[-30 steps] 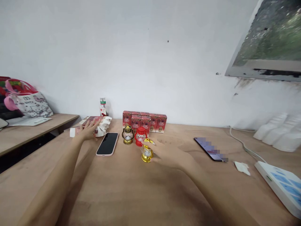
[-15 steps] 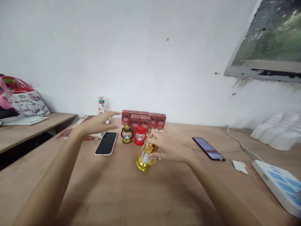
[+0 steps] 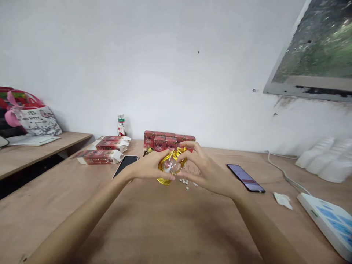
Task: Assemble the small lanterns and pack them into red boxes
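Note:
A small gold toy lantern with a clear globe is tilted in the air, its top leaning right. My left hand is closed round its lower left side, the thumb near the base. At the top end, my right hand grips with curled fingers. Below the right hand, several small pale discs lie on the table. Part of a black and gold lantern shows behind my left hand; the red lantern is hidden.
Several red printed boxes stand by the wall. Flattened-looking open cartons, a phone and a bottle are at left. Another phone, a paper scrap, a white power strip and white bottles are at right.
My left hand has left the cartons and moved right to take hold of the gold lantern. The right hand has lifted and tilted the lantern. The discs beneath have come into view.

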`<state>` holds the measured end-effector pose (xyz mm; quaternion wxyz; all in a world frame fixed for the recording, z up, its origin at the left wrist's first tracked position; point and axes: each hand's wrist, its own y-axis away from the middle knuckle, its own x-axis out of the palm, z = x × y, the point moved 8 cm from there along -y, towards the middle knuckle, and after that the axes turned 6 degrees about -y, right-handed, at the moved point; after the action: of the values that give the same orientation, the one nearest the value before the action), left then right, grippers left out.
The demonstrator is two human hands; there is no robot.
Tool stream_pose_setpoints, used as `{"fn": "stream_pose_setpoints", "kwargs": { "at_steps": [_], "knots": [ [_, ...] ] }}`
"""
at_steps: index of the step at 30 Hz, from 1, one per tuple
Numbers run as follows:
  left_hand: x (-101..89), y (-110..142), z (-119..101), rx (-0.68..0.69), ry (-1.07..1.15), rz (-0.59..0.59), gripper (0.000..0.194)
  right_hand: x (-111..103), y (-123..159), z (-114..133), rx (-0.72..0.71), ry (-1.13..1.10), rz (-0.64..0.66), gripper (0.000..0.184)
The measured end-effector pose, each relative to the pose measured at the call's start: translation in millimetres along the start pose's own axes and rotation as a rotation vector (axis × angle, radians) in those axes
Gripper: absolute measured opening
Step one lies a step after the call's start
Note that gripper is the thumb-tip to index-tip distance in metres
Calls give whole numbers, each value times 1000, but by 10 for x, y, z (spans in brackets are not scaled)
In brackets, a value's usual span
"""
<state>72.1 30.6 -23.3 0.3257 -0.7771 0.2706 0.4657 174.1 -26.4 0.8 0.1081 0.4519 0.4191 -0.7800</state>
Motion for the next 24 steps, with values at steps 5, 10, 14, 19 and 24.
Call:
{"fn": "stream_pose_setpoints", "kwargs": {
  "at_steps": [5, 10, 14, 19, 24],
  "knots": [
    [-42, -3, 53, -62, 12, -75, 38, 129, -43, -17, 10, 184, -27, 20],
    [-66, 2, 117, -156, -71, -145, 42, 176, -69, -57, -10, 347, -42, 15],
    [-64, 8, 142, -171, -49, -137, 44, 163, -85, -27, -65, 404, -68, 15],
    [14, 26, 125, -111, 312, -10, 50, 59, -53, 81, -180, 443, -222, 9],
    [48, 45, 169, -144, 388, 41, 50, -75, -11, 160, -235, 412, -305, 13]
  ]
}}
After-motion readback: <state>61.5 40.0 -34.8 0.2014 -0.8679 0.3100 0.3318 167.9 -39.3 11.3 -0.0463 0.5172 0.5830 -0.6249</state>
